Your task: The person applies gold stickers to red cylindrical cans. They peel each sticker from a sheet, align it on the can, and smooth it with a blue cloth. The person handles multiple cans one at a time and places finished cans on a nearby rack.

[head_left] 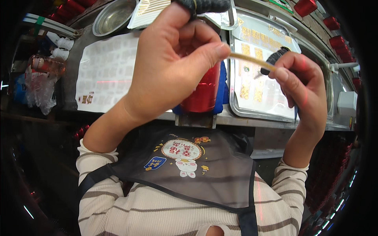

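Observation:
A thin tan strip is stretched between my two hands above the bench. My left hand pinches its left end between thumb and fingers; a black wrap covers a finger. At the other end, the thumb and index finger of my right hand grip the strip. A black wrapped finger shows there too, and a thin dark tip pokes out below that hand; its kind is unclear. Behind my left hand stands a shiny red metallic cylinder against blue cloth, partly hidden.
At right, a metal tray carries a white sheet with gold stickers. Left lies a white backing sheet with a few stickers at its corner. Behind are a metal bowl and a white tray of gold strips. A plastic bag hangs far left.

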`<action>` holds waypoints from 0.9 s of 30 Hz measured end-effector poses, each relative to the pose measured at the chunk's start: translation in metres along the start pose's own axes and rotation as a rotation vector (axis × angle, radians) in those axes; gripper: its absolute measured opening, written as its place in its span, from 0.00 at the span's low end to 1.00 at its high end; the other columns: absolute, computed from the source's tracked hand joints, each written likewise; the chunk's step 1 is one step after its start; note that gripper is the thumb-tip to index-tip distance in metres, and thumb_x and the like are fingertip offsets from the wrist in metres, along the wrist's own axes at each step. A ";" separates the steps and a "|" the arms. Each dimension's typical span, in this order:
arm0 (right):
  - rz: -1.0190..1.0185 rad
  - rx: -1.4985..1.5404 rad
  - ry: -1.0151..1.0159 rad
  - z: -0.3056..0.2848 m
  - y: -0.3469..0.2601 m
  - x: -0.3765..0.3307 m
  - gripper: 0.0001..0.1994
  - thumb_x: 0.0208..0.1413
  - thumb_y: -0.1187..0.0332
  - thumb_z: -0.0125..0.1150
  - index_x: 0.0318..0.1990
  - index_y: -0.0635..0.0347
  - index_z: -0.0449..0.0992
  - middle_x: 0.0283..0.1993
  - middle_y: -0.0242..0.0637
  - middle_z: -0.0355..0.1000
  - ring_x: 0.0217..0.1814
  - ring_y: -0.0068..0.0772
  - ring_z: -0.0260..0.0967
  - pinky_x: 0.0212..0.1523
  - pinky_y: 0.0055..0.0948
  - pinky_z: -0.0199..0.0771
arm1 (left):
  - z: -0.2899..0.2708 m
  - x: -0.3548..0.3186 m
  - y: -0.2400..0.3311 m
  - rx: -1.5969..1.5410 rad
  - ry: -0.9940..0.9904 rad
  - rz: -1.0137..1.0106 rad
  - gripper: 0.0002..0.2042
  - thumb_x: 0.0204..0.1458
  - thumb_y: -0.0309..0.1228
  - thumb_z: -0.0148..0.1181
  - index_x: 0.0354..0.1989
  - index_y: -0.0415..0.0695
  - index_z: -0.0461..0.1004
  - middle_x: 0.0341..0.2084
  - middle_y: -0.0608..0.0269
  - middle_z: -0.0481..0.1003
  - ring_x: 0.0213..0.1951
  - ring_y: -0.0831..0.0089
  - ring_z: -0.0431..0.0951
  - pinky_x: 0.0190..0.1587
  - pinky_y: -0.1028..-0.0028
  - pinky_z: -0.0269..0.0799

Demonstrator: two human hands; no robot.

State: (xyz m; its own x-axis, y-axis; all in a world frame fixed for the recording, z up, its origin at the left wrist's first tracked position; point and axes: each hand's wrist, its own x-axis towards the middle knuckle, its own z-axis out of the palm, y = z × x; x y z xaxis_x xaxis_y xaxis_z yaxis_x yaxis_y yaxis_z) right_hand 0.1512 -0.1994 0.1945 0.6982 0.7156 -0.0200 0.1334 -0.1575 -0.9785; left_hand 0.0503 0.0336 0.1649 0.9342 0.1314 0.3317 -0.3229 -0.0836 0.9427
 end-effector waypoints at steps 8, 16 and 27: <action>0.070 -0.048 0.105 0.063 0.098 -0.044 0.08 0.52 0.68 0.70 0.30 0.63 0.79 0.30 0.29 0.66 0.28 0.16 0.57 0.29 0.19 0.56 | 0.011 -0.105 -0.045 0.241 0.093 -0.182 0.29 0.55 0.18 0.62 0.65 0.36 0.61 0.31 0.65 0.76 0.31 0.82 0.74 0.37 0.82 0.70; 0.149 0.241 0.154 0.075 0.122 -0.037 0.05 0.55 0.74 0.66 0.30 0.65 0.75 0.34 0.28 0.68 0.30 0.13 0.67 0.32 0.14 0.64 | 0.020 -0.112 -0.082 0.242 0.296 -0.072 0.22 0.53 0.20 0.65 0.58 0.38 0.70 0.26 0.70 0.76 0.26 0.87 0.69 0.30 0.84 0.64; 0.105 0.285 0.205 0.078 0.117 -0.037 0.05 0.55 0.73 0.61 0.28 0.61 0.73 0.24 0.23 0.67 0.21 0.10 0.58 0.21 0.14 0.55 | 0.019 -0.099 -0.072 0.296 0.221 -0.134 0.23 0.55 0.21 0.64 0.60 0.37 0.68 0.28 0.70 0.74 0.32 0.83 0.73 0.39 0.81 0.68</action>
State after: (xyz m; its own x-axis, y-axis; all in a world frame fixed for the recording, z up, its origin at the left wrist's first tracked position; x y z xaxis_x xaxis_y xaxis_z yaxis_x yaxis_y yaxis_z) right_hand 0.0867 -0.1911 0.0648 0.8280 0.5498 -0.1101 -0.1279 -0.0060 -0.9918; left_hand -0.0164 0.0078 0.0633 0.8995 0.3677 0.2360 -0.1121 -0.3278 0.9381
